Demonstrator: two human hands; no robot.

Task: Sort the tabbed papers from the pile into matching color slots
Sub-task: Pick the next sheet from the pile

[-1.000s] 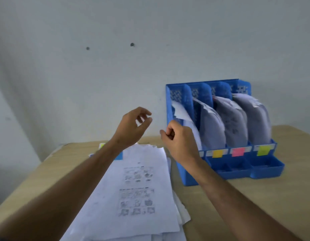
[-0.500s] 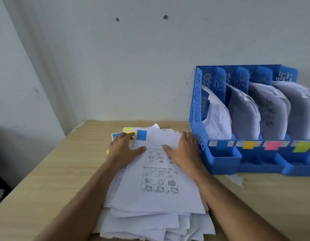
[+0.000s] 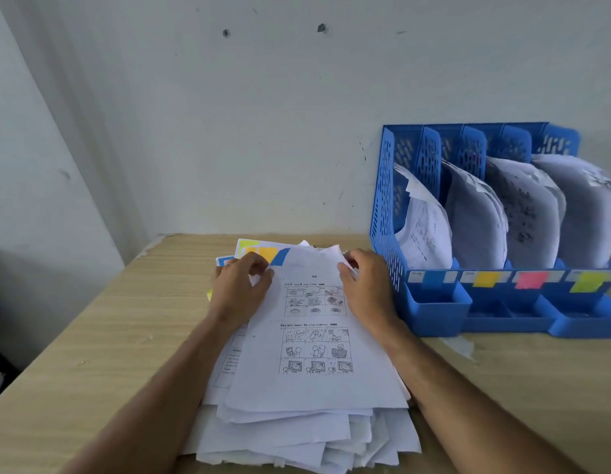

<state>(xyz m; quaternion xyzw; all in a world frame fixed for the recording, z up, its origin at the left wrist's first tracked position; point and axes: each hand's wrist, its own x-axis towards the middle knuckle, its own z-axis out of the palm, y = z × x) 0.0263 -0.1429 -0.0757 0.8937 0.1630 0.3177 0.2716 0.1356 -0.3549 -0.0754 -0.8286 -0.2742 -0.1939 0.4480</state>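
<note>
**Head view: paper pile and colour-tabbed sorter on desk**

Head camera, items listed from near to far.

Pile of papers (image 3: pixel 297 436): loose white sheets, unevenly stacked, edges fanned at the near end; sits on the wooden table (image 3: pixel 92 336), left of centre.

Top sheet (image 3: pixel 314 354): white, printed in black with two grids of small cartoon panels; lies slightly askew on the pile. Its far edge is lifted and crumpled. A blue tab (image 3: pixel 282 256) shows at its far left corner.

Left hand (image 3: pixel 241 289): on the far left part of the pile, fingers curled, pinching the top sheet's far left corner.

Right hand (image 3: pixel 369 289): on the far right part of the pile, thumb and fingers gripping the top sheet's far right edge.

Lower sheets: yellow tab (image 3: pixel 263 252) and green tab (image 3: pixel 244 244) stick out at the far end of the pile, beyond the left hand.

File sorter (image 3: pixel 386 206): blue perforated plastic, four upright slots, standing right of the pile against the wall (image 3: pixel 229 131). Each slot holds curved white papers. Front labels, left to right: blue label (image 3: pixel 434 279), yellow label (image 3: pixel 484 279), pink label (image 3: pixel 530 280), green label (image 3: pixel 588 282).
</note>
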